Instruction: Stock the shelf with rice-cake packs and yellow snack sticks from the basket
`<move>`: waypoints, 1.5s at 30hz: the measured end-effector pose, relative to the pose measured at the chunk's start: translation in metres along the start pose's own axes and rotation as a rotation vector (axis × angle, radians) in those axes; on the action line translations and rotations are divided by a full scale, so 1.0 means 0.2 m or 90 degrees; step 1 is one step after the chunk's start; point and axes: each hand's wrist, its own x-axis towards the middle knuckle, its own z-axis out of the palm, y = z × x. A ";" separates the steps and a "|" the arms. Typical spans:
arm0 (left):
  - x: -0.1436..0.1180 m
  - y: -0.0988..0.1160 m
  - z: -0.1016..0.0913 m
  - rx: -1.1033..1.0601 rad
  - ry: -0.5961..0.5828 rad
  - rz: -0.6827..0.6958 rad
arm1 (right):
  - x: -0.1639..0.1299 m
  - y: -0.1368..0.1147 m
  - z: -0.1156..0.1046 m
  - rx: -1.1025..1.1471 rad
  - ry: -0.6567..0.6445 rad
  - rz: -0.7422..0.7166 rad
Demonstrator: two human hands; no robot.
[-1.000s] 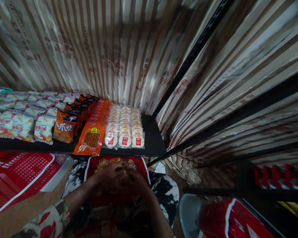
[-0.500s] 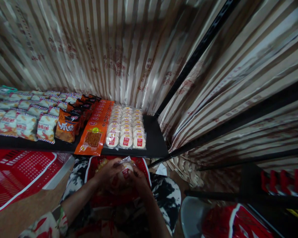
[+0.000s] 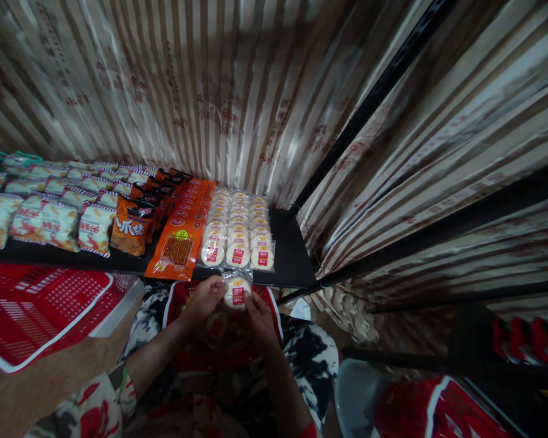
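Observation:
A round white cracker in a clear wrapper with a red label [image 3: 235, 293] is held up at the front edge of the black shelf. My left hand [image 3: 204, 299] pinches the wrapper's left edge. On its lower right side, my right hand [image 3: 258, 315] grips the same pack with thumb and fingers. Beneath both hands, a red basket with a white rim [image 3: 277, 316] sits on my lap, its contents dim. Just beyond the held pack, three columns of matching wrapped crackers [image 3: 238, 250] lie overlapping on the shelf.
Left of the crackers lie a flat orange snack packet [image 3: 178, 246], orange snack bags [image 3: 130, 228] and rows of white snack bags [image 3: 59, 222] on the black shelf [image 3: 290, 249]. A red basket [image 3: 50, 304] stands lower left. Black metal posts [image 3: 369, 106] rise at right.
Both hands have lifted the wrapped cracker up out of the basket toward the shelf edge, and its label now faces up plainly. The view has shifted slightly.

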 end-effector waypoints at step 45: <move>0.11 -0.09 0.02 0.840 0.114 0.535 | 0.28 -0.17 0.07 -0.497 0.236 -0.206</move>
